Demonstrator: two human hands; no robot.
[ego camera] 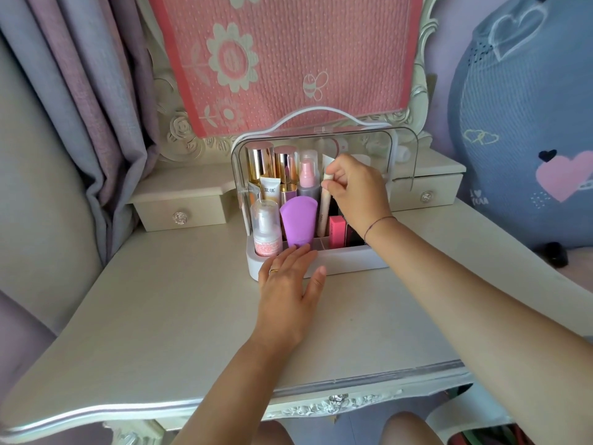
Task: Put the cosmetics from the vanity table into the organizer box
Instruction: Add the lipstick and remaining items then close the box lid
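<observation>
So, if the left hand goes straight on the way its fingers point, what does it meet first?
Probably the purple tube behind the organizer box's low front edge, where the left hand's fingertips lie; depth unclear.

The left hand [285, 284] is lying palm down on the pale cream wooden counter [154, 316]. Its fingers are straight and spread, the thumb is splaying out to the right, and a thin gold ring [273, 270] is sitting on one finger. The right hand [356, 191] is hovering higher and farther forward, knuckles up, its curled fingers pinching the top of a slim cream-coloured cosmetic stick [324, 203]. A thin dark thread bracelet [380, 221] is circling the right wrist. Both bare forearms are reaching in from below.
</observation>
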